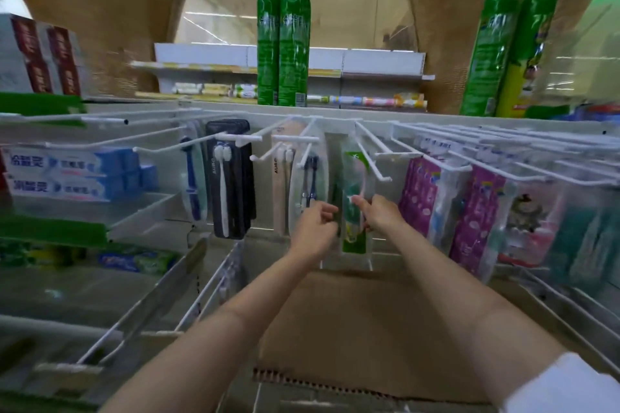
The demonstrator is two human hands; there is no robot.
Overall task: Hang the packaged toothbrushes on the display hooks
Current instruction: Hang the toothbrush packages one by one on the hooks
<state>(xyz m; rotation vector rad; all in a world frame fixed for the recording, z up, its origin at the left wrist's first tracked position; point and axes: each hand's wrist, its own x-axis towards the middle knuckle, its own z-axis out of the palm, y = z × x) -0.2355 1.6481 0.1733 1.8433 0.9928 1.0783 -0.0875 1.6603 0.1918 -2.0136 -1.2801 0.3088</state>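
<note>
Here both hands [345, 214] pinch (hanging) green toothbrush pack [355, 208].

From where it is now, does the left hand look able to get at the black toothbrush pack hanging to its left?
Probably yes: the left hand is low beside the black toothbrush pack, with only open space between them.

two bare forearms; a white sleeve [563, 386] covers the right upper arm.
</note>
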